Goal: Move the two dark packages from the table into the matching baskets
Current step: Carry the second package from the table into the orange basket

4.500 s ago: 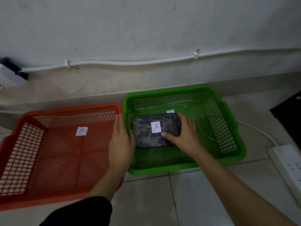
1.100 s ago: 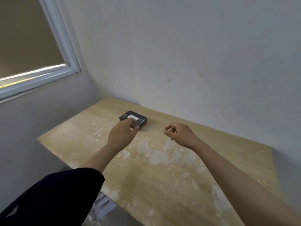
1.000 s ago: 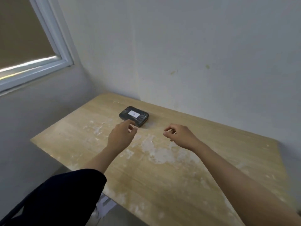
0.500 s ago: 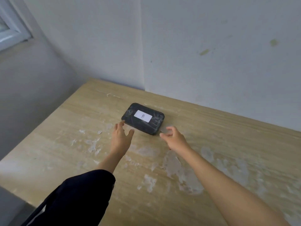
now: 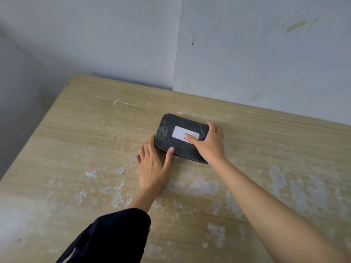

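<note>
Dark package (image 5: 171, 138) lying flat on the wooden desk (image 5: 85, 139), just right of frame centre, near the back wall (image 5: 266, 54). White label (image 5: 185, 134) on top, its letter hidden under a thumb. Right hand (image 5: 209, 142) draped over the package's right end, fingers (image 5: 213, 126) spread round the far edge, thumb pressed on the label; contact plain, a closed grasp not certain. Left hand (image 5: 152, 166) flat on the desk at the package's lower left corner, fingers extended and together, thumb tip resting on the package's near edge, gripping nothing. Dark sleeve (image 5: 114, 236) at lower left of frame. Pale worn patches across the desk surface.
</note>
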A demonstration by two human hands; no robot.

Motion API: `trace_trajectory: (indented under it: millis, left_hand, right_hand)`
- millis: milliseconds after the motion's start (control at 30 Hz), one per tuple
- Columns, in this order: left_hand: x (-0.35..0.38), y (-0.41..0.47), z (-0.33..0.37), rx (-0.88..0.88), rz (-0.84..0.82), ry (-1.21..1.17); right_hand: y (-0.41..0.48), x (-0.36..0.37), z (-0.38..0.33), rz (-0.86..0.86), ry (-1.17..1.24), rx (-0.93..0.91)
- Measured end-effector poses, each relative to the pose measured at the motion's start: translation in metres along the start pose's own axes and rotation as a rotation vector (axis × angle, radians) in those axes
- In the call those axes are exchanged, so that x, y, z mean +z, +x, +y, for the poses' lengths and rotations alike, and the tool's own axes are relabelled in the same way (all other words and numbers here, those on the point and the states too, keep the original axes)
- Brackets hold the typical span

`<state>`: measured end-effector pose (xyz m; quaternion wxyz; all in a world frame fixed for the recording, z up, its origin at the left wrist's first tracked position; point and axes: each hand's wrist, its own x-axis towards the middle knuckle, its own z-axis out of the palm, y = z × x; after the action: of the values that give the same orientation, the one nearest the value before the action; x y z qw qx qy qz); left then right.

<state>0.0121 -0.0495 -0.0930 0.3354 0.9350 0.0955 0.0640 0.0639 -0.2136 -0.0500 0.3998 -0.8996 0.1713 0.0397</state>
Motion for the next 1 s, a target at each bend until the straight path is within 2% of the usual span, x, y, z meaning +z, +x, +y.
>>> trace_trajectory:
  millis: [133, 333, 567, 667, 767, 1000]
  left_hand:
    - [0.001, 0.002, -0.001, 0.009, -0.021, -0.011]
    - [0.001, 0.005, -0.004, 0.009, -0.054, -0.068]
    - [-0.006, -0.002, -0.003, 0.035, -0.125, -0.219]
    - [-0.011, -0.017, 0.022, 0.037, -0.136, -0.354]
    - [-0.014, -0.035, 0.062, 0.076, -0.101, -0.356]
    - [-0.008, -0.112, 0.182, 0.193, -0.096, -0.407]
  right_hand:
    - [-0.001, 0.007, -0.003, 0.066, -0.025, 0.041]
    - [0.002, 0.007, -0.007, 0.06, 0.015, 0.119]
    - [-0.025, -0.009, 0.002, 0.15, 0.082, 0.083]
    - [-0.043, -0.029, 0.014, 0.169, 0.128, 0.083]
    - [-0.061, -0.064, 0.029, 0.201, 0.192, 0.089]
    - [-0.121, -0.197, 0.078, 0.348, 0.31, 0.035]
